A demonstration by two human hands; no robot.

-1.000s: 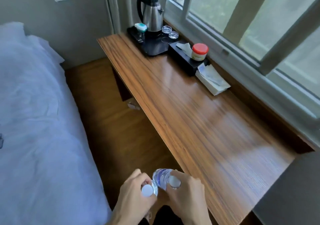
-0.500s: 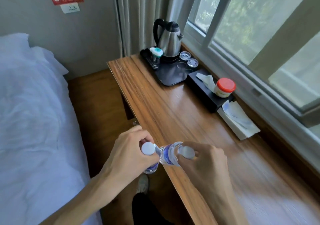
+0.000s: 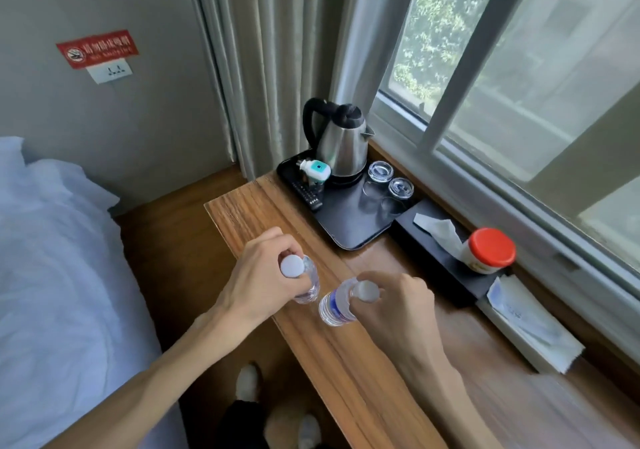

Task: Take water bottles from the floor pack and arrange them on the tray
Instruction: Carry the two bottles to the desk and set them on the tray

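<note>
While each hand [image 3: 263, 275] [image 3: 398, 305] grips a clear ribbed bottle [image 3: 306, 282] [image 3: 336, 308], glossy black tray [image 3: 349, 227] beyond, seemingly plastic.

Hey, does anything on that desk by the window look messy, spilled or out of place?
No spills or damage. One oddity: a red-lidded jar sits on the black tissue box beside the tissue, not on the desk.

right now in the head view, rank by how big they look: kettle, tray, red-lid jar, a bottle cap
1. tray, widest by far
2. kettle
3. red-lid jar
4. bottle cap, smallest, though it is nearer the camera, so it looks bigger than it really is.
</note>
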